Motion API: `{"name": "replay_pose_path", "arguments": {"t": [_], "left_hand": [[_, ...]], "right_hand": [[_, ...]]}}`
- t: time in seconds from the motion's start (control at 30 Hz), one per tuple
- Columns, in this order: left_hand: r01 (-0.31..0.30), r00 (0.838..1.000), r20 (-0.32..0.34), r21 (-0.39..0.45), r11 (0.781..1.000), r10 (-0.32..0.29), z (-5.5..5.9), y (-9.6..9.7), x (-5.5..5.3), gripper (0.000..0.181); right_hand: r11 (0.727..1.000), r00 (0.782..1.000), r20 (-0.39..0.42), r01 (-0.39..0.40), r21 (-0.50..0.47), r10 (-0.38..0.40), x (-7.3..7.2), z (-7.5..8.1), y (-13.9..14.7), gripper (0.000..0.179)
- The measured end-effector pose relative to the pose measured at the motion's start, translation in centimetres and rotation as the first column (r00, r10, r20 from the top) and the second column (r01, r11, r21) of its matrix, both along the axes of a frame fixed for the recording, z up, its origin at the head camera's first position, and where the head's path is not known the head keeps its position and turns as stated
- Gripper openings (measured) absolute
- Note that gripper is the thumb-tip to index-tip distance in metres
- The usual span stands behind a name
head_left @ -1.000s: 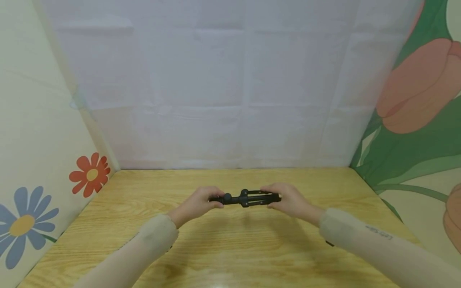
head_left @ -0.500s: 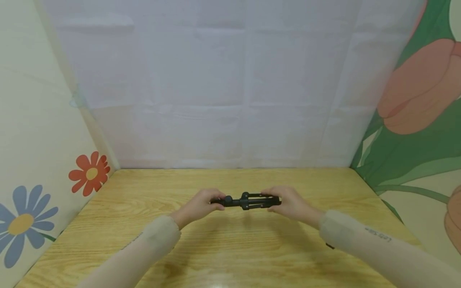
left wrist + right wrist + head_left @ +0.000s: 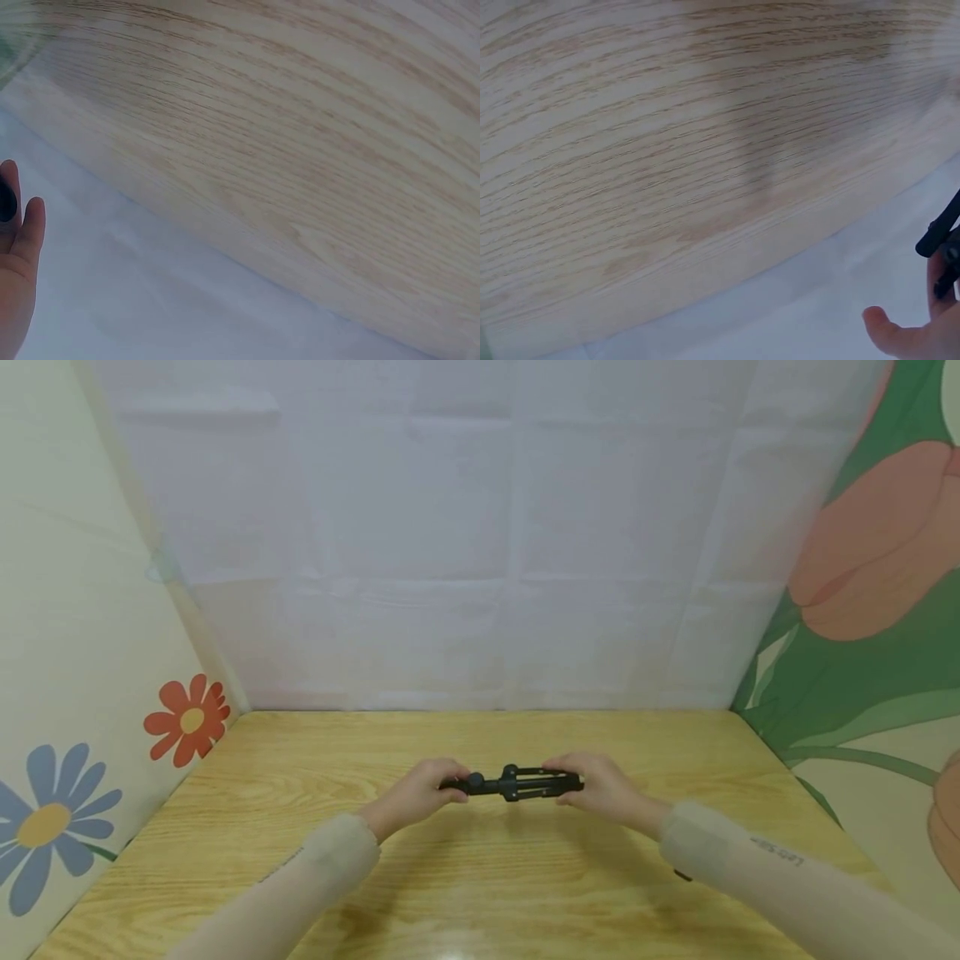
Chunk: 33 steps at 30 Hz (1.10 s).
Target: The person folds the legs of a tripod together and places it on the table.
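A small black tripod (image 3: 510, 783) lies sideways between both hands in the head view, raised above the wooden table. Its head end points left and its legs are folded close together toward the right. My left hand (image 3: 422, 792) grips the head end between thumb and fingers. Around the leg ends, my right hand (image 3: 603, 787) holds on from the other side. Only part of the left hand (image 3: 19, 262) shows at the left wrist view's edge, with a dark round tripod end in it. In the right wrist view, black leg tips (image 3: 934, 238) stick out beside the right hand (image 3: 919, 330).
The wood-grain table (image 3: 480, 877) spreads beneath the hands, with their shadows on it. A creased white sheet (image 3: 465, 568) hangs behind it. Flower-patterned panels stand at the left (image 3: 90, 610) and right (image 3: 885, 693).
Both hands and the tripod have shifted slightly down in the head view. The hold of each hand looks the same.
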<state>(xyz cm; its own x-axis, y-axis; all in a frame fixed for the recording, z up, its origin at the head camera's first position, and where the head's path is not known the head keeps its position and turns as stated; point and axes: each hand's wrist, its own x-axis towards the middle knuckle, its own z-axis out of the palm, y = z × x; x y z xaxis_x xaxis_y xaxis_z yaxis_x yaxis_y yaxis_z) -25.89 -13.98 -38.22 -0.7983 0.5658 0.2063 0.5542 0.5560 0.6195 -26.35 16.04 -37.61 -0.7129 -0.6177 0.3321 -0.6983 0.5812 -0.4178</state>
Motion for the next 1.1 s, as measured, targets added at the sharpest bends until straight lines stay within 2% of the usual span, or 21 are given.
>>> {"name": "replay_pose_path", "arguments": {"t": [0.2,0.37,0.6,0.77,0.9,1.1], "left_hand": [[-0.005,1.0,-0.031,-0.012,1.0,0.005,-0.4,-0.1,-0.3,0.016],[-0.006,0.998,-0.07,-0.037,0.999,0.003,-0.6,-0.1,-0.7,0.016],[-0.038,0.998,-0.056,-0.054,0.998,0.035,-0.6,0.1,-1.0,0.016],[-0.046,0.997,-0.063,-0.062,0.997,0.042,-0.7,0.2,-1.2,0.016],[-0.04,0.995,-0.089,-0.08,0.996,0.033,-0.7,0.1,-1.4,0.016],[-0.035,0.996,-0.083,-0.092,0.995,0.028,-0.9,0.2,-1.7,0.016]], "right_hand": [[1.0,0.999,0.032,0.012,-0.01,-0.012,-0.3,-0.3,-0.1,0.048],[1.0,1.0,0.022,0.018,0.006,-0.018,-0.5,-0.6,-0.2,0.049],[1.0,0.999,0.034,0.021,-0.004,-0.021,-0.8,-1.0,-0.2,0.051],[1.0,1.0,-0.003,0.005,-0.01,-0.005,-1.1,-1.3,-0.3,0.051],[1.0,1.0,-0.001,0.01,0.015,-0.01,-1.4,-1.6,-0.3,0.052],[0.992,0.998,-0.016,0.065,0.104,-0.064,-1.7,-2.0,-0.4,0.052]]}}
